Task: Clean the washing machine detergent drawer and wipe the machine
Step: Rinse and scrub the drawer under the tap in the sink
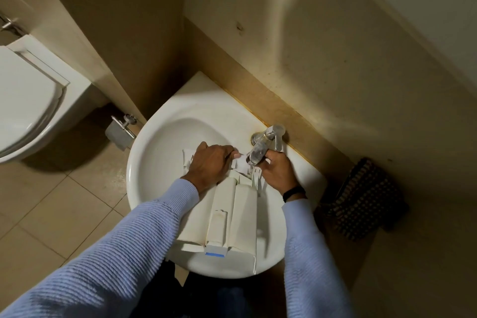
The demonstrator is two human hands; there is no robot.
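The white detergent drawer lies lengthwise in the white sink, its front panel with a blue mark toward me and its far end under the chrome tap. My left hand grips the drawer's far left part, fingers curled over it. On the drawer's far right edge, beside the tap spout, my right hand holds the drawer. A small white piece shows between the two hands; I cannot tell what it is.
A toilet with its lid down stands at the left, with a toilet-paper holder on the wall beside the sink. A dark checked cloth hangs at the right. Beige tiled floor lies below left, and walls close in behind the sink.
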